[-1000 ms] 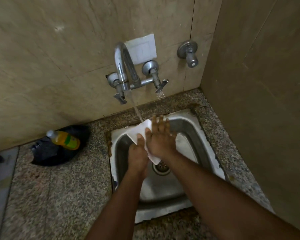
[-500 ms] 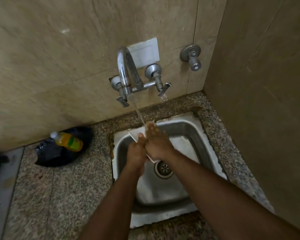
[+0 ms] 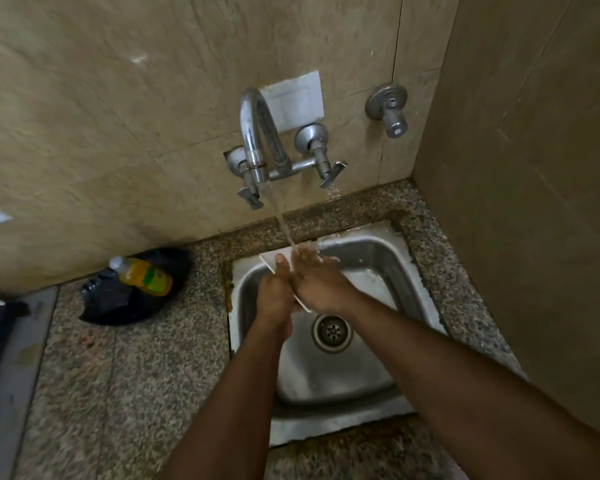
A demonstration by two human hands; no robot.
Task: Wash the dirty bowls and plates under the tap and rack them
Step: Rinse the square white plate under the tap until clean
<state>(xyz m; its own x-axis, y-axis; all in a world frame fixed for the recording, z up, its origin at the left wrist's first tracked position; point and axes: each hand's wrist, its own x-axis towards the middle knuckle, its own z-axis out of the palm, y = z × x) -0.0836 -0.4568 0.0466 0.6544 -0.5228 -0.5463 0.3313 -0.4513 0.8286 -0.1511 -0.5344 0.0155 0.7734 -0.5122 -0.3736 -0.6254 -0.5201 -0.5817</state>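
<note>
Right over the steel sink [image 3: 406, 271], the left hand [image 3: 274, 296] grips a white plate [image 3: 272, 259] by its near-left edge, thumb laid up across the top face and fingers hidden beneath. The right hand [image 3: 321, 284] lies flat on the plate's upper side, fingers stretched toward the wall and pressed against the surface, covering most of it, so only a corner at the far left and a thin sliver of rim near the wrist show. The plate is held tilted above the basin, apart from the bottom. Water [image 3: 281, 220] falls from the curved tap [image 3: 257, 133] and lands on the right fingertips [image 3: 303, 252] at the plate's far edge. Below the hands sits the round drain [image 3: 331, 332]. Left of the sink, on the speckled stone counter [image 3: 118, 375], a yellow bottle [image 3: 146, 275] lies on its side on a black bag [image 3: 136, 306] against the tiled wall [image 3: 118, 116]. A separate valve knob [image 3: 388, 109] sticks out of the wall to the right of the tap.
</note>
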